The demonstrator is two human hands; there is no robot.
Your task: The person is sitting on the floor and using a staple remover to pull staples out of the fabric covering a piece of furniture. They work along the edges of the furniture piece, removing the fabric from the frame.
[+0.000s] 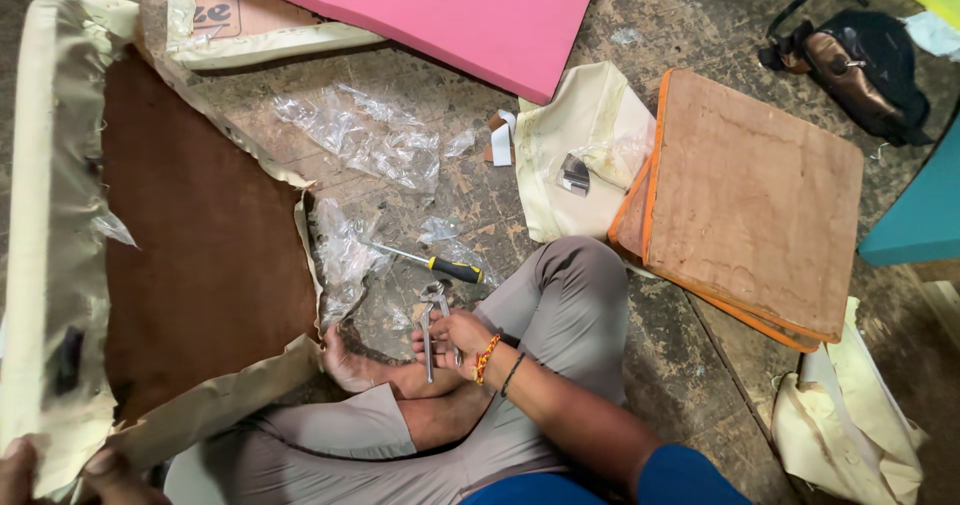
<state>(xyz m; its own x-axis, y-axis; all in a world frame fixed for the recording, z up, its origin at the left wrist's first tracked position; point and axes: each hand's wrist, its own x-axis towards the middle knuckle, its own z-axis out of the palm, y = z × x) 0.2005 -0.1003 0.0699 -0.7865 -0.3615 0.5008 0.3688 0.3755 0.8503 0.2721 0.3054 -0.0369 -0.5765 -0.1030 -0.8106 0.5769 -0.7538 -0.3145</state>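
My right hand (452,335) grips the handles of metal pincers (432,310), their jaws pointing away from me, just above my bare foot (360,365). My left hand (60,470) pinches the near edge of a cream cover (55,215) wrapped round a large brown board (205,255) at the left. A screwdriver (430,262) with a black and yellow handle lies on the floor just beyond the pincers, among crumpled clear plastic (345,255).
A pink foam slab (450,10) lies at the top. A brown board with orange edging (750,205) rests on cream fabric (575,145) at right. A black bag (860,60) sits top right, more cream fabric (850,425) bottom right.
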